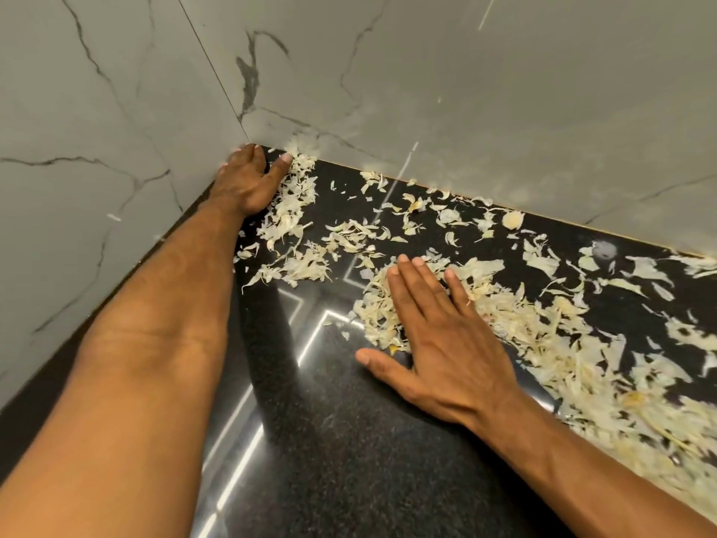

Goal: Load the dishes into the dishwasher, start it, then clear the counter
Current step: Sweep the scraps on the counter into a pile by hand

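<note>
The pale peels [516, 320] — garlic or onion, probably — lie scattered on the black counter [349, 460], mostly to the right. The flat right hand [438, 343] is nearer; the left hand [248, 180] — loosely open, holding nothing — reaches the corner.

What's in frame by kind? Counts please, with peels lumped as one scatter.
Hands: 2, left hand and right hand, both flat
Countertop: 1, black
Marble wall panels: 2
Peel scatter: 1, flakes uncountable
Total: 6

Head view, close above counter [333, 440]
</note>
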`<move>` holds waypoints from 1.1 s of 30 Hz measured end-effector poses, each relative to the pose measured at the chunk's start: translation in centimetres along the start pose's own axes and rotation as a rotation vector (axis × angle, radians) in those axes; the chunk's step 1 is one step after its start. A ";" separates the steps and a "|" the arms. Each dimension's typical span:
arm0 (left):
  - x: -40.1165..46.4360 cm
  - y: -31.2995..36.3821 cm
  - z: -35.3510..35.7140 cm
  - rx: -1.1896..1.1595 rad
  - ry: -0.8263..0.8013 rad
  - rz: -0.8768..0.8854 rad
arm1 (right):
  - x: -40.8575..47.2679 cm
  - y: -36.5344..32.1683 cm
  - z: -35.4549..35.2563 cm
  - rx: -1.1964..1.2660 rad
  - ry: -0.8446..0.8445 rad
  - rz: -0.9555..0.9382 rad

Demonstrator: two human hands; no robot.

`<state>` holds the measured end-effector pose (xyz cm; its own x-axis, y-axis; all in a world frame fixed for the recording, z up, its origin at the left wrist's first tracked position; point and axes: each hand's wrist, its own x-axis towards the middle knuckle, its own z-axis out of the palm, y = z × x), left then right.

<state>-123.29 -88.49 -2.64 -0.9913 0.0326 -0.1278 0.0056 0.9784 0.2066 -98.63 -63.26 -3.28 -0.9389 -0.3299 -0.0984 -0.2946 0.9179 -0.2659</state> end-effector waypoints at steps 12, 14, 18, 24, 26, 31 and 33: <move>-0.4 0.1 0.3 0.032 -0.037 0.096 | 0.0 0.1 0.0 0.004 0.011 0.008; -0.6 0.4 0.7 0.075 -0.062 0.141 | -0.1 0.1 0.1 0.008 0.007 0.003; -2.3 2.0 0.8 0.130 -0.082 0.274 | -0.3 -0.1 -0.4 -0.014 -0.018 0.014; -5.9 5.3 1.2 0.156 -0.173 0.485 | -0.5 -0.3 -0.9 -0.024 -0.029 0.020; -6.8 6.0 1.0 0.158 -0.167 0.570 | -0.4 -0.3 -0.8 -0.028 -0.026 0.021; -6.8 2.3 -0.1 -0.054 -0.013 0.328 | -0.2 -0.1 -0.5 -0.033 -0.012 0.017; -6.8 -0.9 0.0 -0.049 -0.009 0.159 | -0.2 -0.1 -0.4 -0.038 -0.013 0.018</move>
<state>-116.52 -89.61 -1.91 -0.9771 0.1886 -0.0985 0.1559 0.9497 0.2716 -98.48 -63.18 -2.89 -0.9419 -0.3156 -0.1151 -0.2843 0.9313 -0.2276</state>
